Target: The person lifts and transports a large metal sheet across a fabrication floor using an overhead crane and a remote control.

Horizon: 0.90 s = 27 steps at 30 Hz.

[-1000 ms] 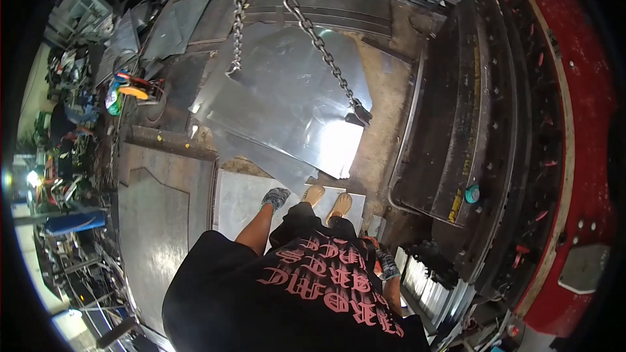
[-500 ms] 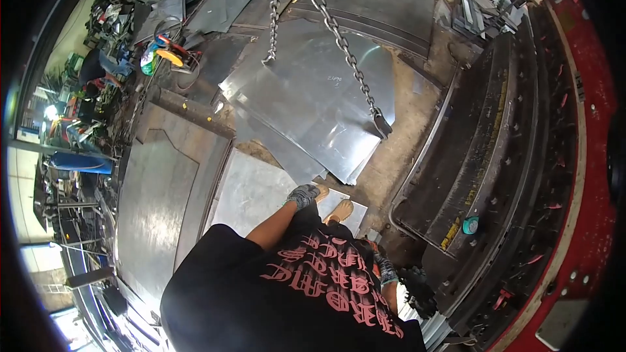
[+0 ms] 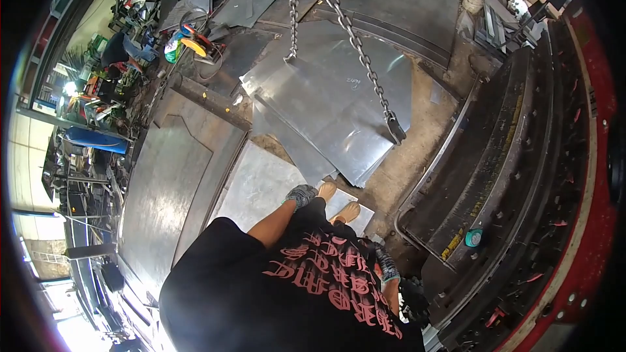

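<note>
My left hand (image 3: 302, 195), in a grey knitted glove, hangs in front of my dark clothing, above a pale metal sheet (image 3: 261, 179). Its fingers are too small to read. My right hand (image 3: 387, 266), gloved alike, is low at my other side, partly hidden by my black shirt (image 3: 261, 287); its fingers do not show clearly. Ahead of my feet lies a stack of shiny metal plates (image 3: 326, 91). Two chains hang over it: the left chain (image 3: 293, 16) ends at the stack's far left part, the right chain (image 3: 365, 58) in a clamp (image 3: 395, 129) at its right edge.
A long dark machine bed (image 3: 482, 156) curves along the right, with a teal round object (image 3: 474, 238) on it. A large plate (image 3: 169, 182) lies at left. An orange-yellow reel (image 3: 193, 47) stands beyond. A person (image 3: 117, 52) works at the far left.
The view has turned slightly, so the plates, chains and machine bed appear farther right. Both hands keep nearly the same place by my body.
</note>
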{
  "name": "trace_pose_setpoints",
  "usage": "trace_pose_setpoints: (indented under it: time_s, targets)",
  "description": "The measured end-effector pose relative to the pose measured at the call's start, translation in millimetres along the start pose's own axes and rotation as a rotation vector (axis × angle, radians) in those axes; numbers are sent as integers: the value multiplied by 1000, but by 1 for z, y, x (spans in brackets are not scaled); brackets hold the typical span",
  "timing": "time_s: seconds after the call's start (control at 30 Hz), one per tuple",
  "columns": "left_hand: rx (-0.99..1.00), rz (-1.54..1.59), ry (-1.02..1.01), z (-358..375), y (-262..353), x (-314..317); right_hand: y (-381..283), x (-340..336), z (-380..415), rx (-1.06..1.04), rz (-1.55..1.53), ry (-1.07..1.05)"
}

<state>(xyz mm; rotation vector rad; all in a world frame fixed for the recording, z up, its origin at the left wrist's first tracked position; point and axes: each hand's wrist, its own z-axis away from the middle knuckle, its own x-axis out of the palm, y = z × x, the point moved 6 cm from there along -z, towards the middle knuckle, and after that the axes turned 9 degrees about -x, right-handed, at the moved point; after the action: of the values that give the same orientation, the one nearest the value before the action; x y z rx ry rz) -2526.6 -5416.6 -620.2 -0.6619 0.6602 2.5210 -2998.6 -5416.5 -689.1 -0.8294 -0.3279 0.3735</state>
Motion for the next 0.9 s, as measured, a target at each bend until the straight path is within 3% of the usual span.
trace_pose_setpoints:
  time_s: [0.5,0.9]
  targets:
    - [-84,169,-24,18,9,16,20,7,-10,32,-35,-42]
    - [31,29,-9,3,15,22,28,13,6,22,-70,-9]
